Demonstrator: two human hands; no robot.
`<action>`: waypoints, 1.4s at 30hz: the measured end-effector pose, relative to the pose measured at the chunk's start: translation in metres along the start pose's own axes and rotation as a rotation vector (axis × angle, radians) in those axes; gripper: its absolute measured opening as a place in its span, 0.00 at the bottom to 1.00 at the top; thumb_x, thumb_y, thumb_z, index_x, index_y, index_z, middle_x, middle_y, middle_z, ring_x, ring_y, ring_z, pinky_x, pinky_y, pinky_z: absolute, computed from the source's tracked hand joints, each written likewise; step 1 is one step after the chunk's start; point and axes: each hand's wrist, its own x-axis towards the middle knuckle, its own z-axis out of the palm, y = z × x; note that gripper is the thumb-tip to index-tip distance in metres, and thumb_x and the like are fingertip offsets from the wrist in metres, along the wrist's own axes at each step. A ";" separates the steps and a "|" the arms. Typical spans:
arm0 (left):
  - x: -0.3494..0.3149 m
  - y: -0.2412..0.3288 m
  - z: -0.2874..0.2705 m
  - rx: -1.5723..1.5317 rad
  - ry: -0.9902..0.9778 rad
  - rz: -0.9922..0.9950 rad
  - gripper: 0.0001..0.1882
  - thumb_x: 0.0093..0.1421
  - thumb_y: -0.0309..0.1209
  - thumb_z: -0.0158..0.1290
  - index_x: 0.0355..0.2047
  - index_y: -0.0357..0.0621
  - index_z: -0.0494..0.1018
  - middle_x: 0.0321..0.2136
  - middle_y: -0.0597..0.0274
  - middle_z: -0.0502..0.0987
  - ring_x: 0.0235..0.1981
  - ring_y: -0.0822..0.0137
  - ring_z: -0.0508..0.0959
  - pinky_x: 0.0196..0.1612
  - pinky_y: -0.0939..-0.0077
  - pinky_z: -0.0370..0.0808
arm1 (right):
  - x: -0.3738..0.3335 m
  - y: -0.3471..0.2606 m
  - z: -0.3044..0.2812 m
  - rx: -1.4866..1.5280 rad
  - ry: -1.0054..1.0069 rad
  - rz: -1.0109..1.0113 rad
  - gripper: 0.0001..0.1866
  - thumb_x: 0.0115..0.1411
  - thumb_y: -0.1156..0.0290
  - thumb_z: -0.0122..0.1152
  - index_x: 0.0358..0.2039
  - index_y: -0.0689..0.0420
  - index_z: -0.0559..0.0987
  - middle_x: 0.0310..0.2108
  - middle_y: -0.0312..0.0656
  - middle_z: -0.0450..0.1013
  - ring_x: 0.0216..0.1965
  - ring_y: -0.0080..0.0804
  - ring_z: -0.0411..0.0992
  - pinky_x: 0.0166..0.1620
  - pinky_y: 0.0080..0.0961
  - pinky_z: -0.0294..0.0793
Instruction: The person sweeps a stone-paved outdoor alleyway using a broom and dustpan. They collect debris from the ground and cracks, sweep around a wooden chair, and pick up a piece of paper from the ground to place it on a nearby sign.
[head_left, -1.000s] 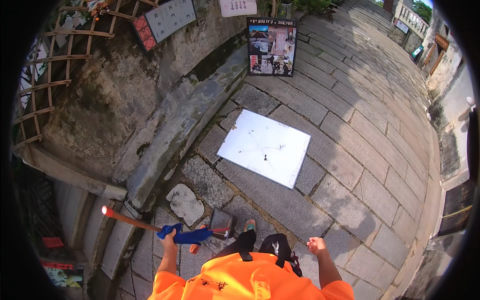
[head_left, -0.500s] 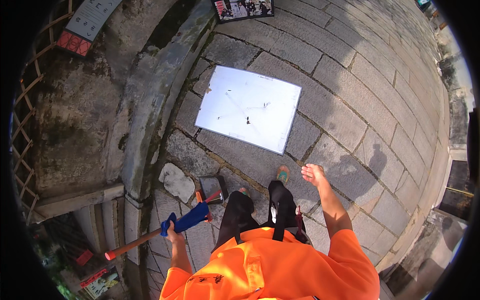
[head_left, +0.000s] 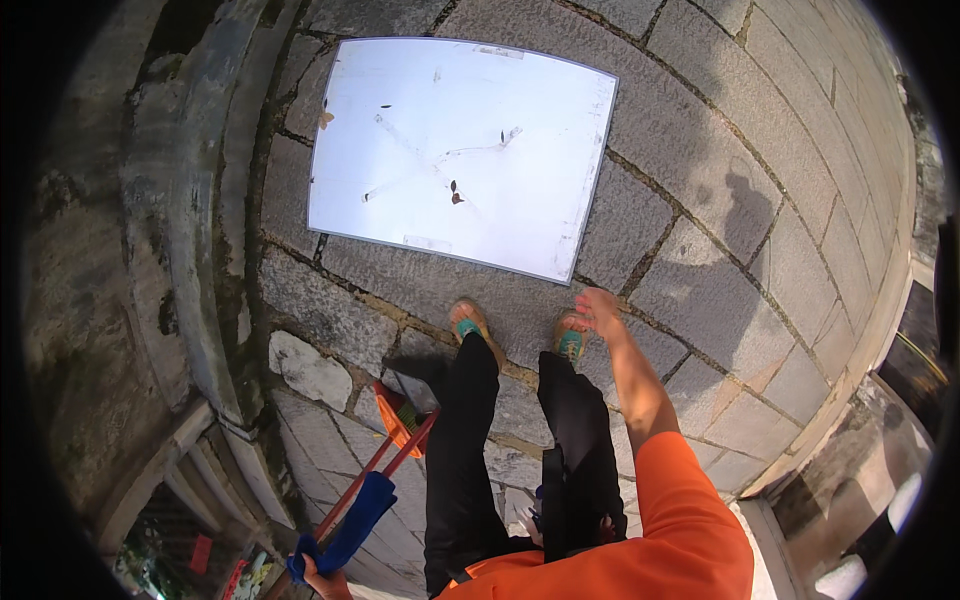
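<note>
On the paving ahead of me lies a white rectangular board (head_left: 500, 100) with a thin grey rim, marked with smudges and a few dry leaves (head_left: 456, 193). My right hand (head_left: 600, 308) reaches down above my right shoe, near the board's closest right corner; its fingers are stretched and nothing shows in them. My left hand (head_left: 325, 580), low at the left, is closed round reddish poles (head_left: 345, 497) and a blue cloth (head_left: 362, 518). Those poles lead to an orange broom head (head_left: 398, 415) and a dark dustpan (head_left: 415, 388). The left fingers are partly cut off by the edge.
My shoes (head_left: 468, 318) stand on grey stone paving (head_left: 640, 210), just short of the board. A stone kerb and wall (head_left: 195, 240) run along the left. A pale stone slab (head_left: 310, 370) lies near the dustpan. My shadow (head_left: 748, 205) falls at the right.
My view has come down nearer the board, which appears larger. My right hand has come closer to its corner. The left hand and poles sit lower in view, with the broom and dustpan more visible.
</note>
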 end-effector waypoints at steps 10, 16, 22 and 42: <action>0.008 0.006 0.021 0.230 0.346 -0.156 0.29 0.48 0.37 0.57 0.49 0.35 0.65 0.44 0.55 0.72 0.41 0.55 0.73 0.46 0.57 0.70 | 0.162 0.024 0.050 -0.208 0.322 -0.180 0.21 0.50 0.61 0.59 0.39 0.59 0.66 0.33 0.43 0.64 0.33 0.34 0.64 0.32 0.40 0.70; 0.026 0.000 -0.011 0.168 0.195 -0.041 0.22 0.51 0.36 0.54 0.46 0.45 0.65 0.44 0.57 0.70 0.47 0.60 0.69 0.49 0.55 0.66 | 0.206 0.046 0.045 -0.347 0.651 -0.255 0.23 0.44 0.63 0.65 0.34 0.62 0.66 0.27 0.46 0.66 0.27 0.39 0.66 0.27 0.42 0.68; 0.031 0.003 0.011 0.047 0.260 -0.060 0.20 0.46 0.30 0.58 0.38 0.55 0.62 0.33 0.69 0.70 0.40 0.66 0.70 0.47 0.67 0.66 | 0.166 0.018 0.056 -0.477 0.685 -0.077 0.42 0.45 0.57 0.66 0.52 0.66 0.55 0.47 0.59 0.62 0.45 0.52 0.65 0.42 0.46 0.74; 0.029 0.000 0.018 0.006 0.155 0.022 0.23 0.45 0.27 0.57 0.42 0.58 0.62 0.35 0.66 0.72 0.39 0.63 0.72 0.42 0.65 0.70 | 0.236 0.045 -0.007 -0.576 0.501 -0.178 0.28 0.47 0.60 0.65 0.40 0.70 0.68 0.27 0.49 0.68 0.27 0.38 0.67 0.26 0.45 0.65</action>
